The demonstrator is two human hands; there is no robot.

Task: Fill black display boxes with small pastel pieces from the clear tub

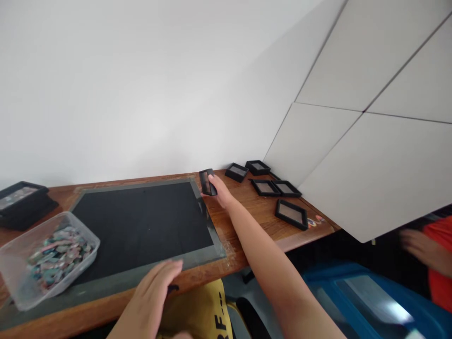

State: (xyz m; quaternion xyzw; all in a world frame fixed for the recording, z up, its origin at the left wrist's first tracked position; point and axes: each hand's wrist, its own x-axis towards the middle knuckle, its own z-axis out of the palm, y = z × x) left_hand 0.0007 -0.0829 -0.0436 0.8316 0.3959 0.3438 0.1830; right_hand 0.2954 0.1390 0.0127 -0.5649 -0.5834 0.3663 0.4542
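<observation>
Right hand (219,190) clamped on small black frame (207,182), fingers and thumb around its edge

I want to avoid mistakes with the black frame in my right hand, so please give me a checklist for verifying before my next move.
1. Right hand grips the held frame: ok, thumb on its face.
2. Left hand free: ok, open and empty near the table's front edge.
3. Plastic box off the dark mat: not ok, it overlaps the mat's left side.
4. Held frame's inside intact: cannot tell, too small and blurred.
5. Other person's hand away from the held frame: ok, at far right.
</observation>
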